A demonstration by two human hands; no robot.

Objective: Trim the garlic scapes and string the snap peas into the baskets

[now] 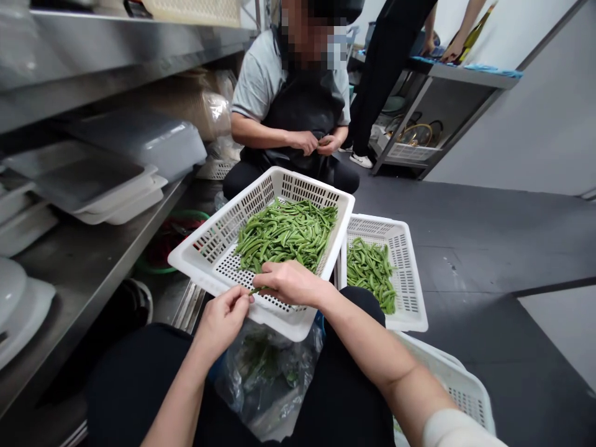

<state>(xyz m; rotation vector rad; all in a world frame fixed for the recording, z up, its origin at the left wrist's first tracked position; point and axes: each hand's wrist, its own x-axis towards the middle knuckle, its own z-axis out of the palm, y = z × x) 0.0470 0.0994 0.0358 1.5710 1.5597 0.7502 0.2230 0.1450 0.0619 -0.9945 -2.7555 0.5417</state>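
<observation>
Both my hands meet over the near rim of a white slotted basket. Between them is a green pea pod, mostly covered by fingers. My left hand pinches one end with thumb and forefinger. My right hand, closed too, grips the other end from above. A heap of green pea pods fills the far part of the basket. Under the near rim, a clear plastic bag with green scraps sits between my knees.
A second white basket of pods stands to the right, with another basket below it. Facing me sits a co-worker, hands together. Steel shelving with containers runs along the left. Another person stands at a table behind.
</observation>
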